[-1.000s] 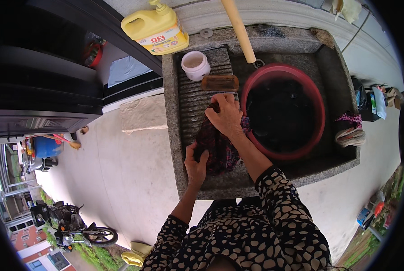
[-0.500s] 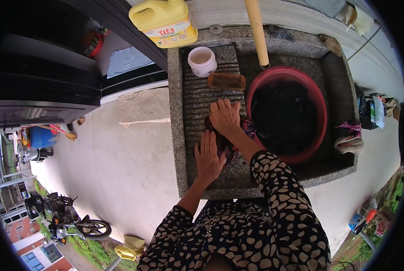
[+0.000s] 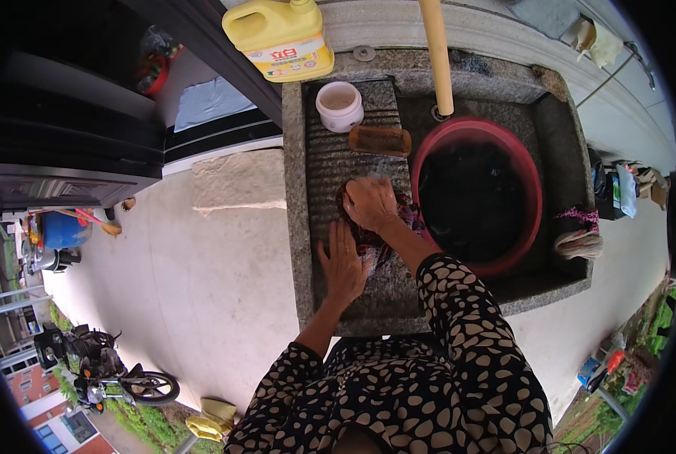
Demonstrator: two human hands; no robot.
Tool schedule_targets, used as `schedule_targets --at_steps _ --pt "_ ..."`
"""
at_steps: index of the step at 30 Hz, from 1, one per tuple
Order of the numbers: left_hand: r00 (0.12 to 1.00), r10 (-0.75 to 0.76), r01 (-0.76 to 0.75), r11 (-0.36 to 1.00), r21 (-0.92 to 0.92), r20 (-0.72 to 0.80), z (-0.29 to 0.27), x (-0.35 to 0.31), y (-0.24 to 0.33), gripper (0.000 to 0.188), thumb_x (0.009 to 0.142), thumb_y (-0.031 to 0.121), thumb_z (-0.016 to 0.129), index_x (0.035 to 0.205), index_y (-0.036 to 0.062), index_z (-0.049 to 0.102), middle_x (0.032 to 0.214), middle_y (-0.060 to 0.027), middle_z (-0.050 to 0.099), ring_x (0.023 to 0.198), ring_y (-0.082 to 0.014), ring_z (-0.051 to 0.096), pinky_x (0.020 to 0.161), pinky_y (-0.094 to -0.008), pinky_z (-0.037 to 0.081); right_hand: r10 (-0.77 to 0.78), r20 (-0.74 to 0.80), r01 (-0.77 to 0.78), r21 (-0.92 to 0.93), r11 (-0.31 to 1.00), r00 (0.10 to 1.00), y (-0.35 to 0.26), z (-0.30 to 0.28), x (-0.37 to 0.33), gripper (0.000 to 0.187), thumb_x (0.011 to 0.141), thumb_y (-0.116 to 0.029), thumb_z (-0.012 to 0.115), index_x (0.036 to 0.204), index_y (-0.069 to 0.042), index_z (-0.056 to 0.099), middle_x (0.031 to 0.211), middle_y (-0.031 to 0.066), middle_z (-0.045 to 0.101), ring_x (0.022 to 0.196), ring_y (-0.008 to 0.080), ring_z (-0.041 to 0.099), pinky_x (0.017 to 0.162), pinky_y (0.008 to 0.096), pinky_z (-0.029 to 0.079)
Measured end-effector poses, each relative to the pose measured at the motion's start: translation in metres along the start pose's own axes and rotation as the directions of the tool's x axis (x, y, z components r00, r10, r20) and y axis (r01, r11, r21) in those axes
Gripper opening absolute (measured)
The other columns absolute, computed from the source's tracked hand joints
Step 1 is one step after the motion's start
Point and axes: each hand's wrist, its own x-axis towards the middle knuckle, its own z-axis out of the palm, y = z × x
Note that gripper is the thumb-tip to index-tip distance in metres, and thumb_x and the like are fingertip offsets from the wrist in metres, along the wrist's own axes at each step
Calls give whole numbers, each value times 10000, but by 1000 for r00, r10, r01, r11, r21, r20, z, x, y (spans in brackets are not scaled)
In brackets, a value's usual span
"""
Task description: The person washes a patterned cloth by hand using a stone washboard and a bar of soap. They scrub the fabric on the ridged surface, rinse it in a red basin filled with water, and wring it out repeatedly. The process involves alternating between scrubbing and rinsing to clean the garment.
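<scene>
A dark cloth (image 3: 379,257) with pink and red patterning is bunched on the ridged stone washboard (image 3: 327,174) of a sink. My right hand (image 3: 371,204) grips its upper part with curled fingers. Just below and to the left, my left hand (image 3: 344,266) lies flat against the cloth's edge, fingers stretched out. Both hands cover part of the cloth. Farther up the washboard are a wooden scrubbing brush (image 3: 380,141) and an open white tub (image 3: 339,107). Dark water and soaked material, hard to make out, fill the red basin (image 3: 536,197) on the right.
A yellow jug (image 3: 279,41) stands at the sink's far left corner. The pale tap pipe (image 3: 438,60) comes down behind the basin. A mop-like bundle (image 3: 578,244) hangs over the right stone rim (image 3: 580,174). A motorcycle (image 3: 103,367) is parked at lower left.
My right hand has slid slightly toward me, its fingers more curled over the cloth. My left hand stays almost in place. The whole view has shifted a little.
</scene>
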Motion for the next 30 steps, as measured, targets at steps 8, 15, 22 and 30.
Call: schedule_targets --at_steps 8,15,22,30 --pt "988 -35 27 998 -56 -150 -9 -6 -6 830 853 486 581 1455 26 240 1529 -127 197 1421 -306 146 1098 -553 112 8 -110 31 349 937 994 -50 -26 -79 101 747 -231 619 790 -142 598 745 34 498 644 231 508 548 405 401" --pt "993 -73 60 990 -129 -98 -6 -2 7 559 954 361 480 1406 59 346 1481 -135 301 1394 -303 226 1096 -564 157 188 -4 -187 45 981 982 0 0 11 188 763 -287 623 717 -104 628 804 62 550 758 256 529 673 458 404" --pt "901 -202 -27 858 -513 -384 -19 -4 -6 429 912 142 516 1317 15 454 1365 -196 436 1285 -341 409 1048 -455 329 226 -151 -177 282 943 962 -63 -19 -81 172 748 -238 643 672 -94 585 784 61 527 815 241 509 694 440 359" --pt "888 -106 -128 877 -462 -448 -15 1 -6 277 795 -20 490 1065 3 545 1112 -237 516 988 -396 497 852 -455 422 271 -381 -284 24 959 884 -15 -7 12 191 773 -293 621 738 -106 633 811 48 538 841 246 509 760 412 355"
